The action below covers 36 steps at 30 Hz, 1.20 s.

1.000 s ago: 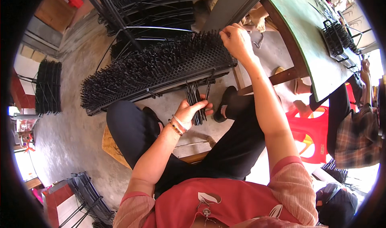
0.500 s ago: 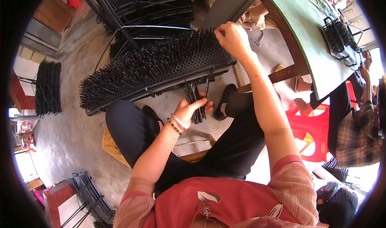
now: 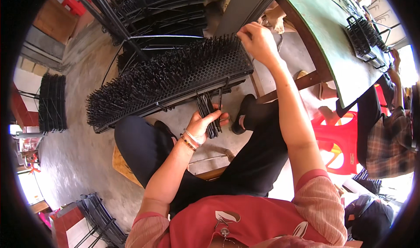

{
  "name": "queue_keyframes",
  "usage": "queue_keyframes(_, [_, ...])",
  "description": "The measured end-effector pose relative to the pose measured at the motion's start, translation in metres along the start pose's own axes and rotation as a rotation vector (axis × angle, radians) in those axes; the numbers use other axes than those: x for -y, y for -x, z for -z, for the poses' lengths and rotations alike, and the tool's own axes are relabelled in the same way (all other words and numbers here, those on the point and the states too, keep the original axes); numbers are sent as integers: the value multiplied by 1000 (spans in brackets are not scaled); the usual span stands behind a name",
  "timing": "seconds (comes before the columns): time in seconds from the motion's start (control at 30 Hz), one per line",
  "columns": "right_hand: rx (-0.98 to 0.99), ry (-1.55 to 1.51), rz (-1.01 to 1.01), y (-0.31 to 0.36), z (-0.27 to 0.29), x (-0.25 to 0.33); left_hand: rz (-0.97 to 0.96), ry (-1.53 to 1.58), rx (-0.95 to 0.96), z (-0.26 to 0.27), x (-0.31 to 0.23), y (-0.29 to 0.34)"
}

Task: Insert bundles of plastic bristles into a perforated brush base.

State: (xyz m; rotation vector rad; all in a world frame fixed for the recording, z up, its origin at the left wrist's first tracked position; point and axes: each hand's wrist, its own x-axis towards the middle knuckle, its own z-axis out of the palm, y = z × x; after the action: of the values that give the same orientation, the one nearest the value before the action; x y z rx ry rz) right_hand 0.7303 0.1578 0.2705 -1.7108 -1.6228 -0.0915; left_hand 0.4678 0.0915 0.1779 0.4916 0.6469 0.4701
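Observation:
A long black perforated tray (image 3: 199,78) lies across in front of my knees, tilted up to the right. Thin black pieces (image 3: 144,79) stand densely in its holes, leaving a strip of bare holes along the near side toward the right. Below the tray's near edge, my left hand (image 3: 202,124) is closed round a bundle of thin black strips (image 3: 205,110), one strip standing apart from the others. My right hand (image 3: 260,42) is at the tray's far right end with thumb and fingertips pinched together; whatever is between them is too small to make out.
Behind the tray stands a black rack (image 3: 168,27) of similar filled trays. To the right is a green-topped table (image 3: 321,34) bearing another black tray (image 3: 365,36). A co-worker in a plaid garment (image 3: 389,147) is beside a red plastic stool (image 3: 337,138).
My right hand has shifted slightly right and its fingers have lifted a little off the tray's pieces. The left hand still holds the bundle, slightly lower; the view has moved a little.

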Motion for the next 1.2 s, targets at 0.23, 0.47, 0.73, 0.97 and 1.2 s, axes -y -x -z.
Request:
queue_keyframes(0.23, [93,110,92,-1,-15,1,2,-9,-7,3,1,-1])
queue_keyframes(0.47, [247,170,74,5,-17,-6,-1,15,-1,1,1,0])
queue_keyframes(0.73, [494,-285,-60,14,16,21,-24,31,-26,0,-6,3])
queue_keyframes(0.97, [931,-567,-233,45,-8,59,-148,114,8,-9,-15,3])
queue_keyframes(1.2, [931,-697,-448,47,-13,58,-169,217,-6,-5,-14,3])
